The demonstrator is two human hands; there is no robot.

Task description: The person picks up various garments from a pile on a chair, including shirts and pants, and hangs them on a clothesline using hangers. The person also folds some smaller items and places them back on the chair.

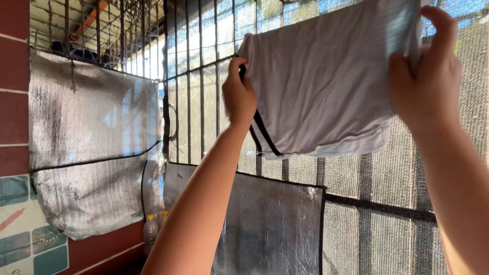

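fingers of left hand (238, 97) and right hand (425, 76) pinching white garment (326, 81) by its side edges, window grille (198, 76) just behind

Two bare hands are raised: the left hand (238, 98) and the right hand (427, 76). Between them hangs one white cloth garment with two black side stripes (326, 81). Two silvery foil sheets show, one large foil sheet on the red wall (91, 147) and one lower foil sheet against the metal grille (272, 229). Two plastic bottles with yellow caps (151, 231) stand in the corner.
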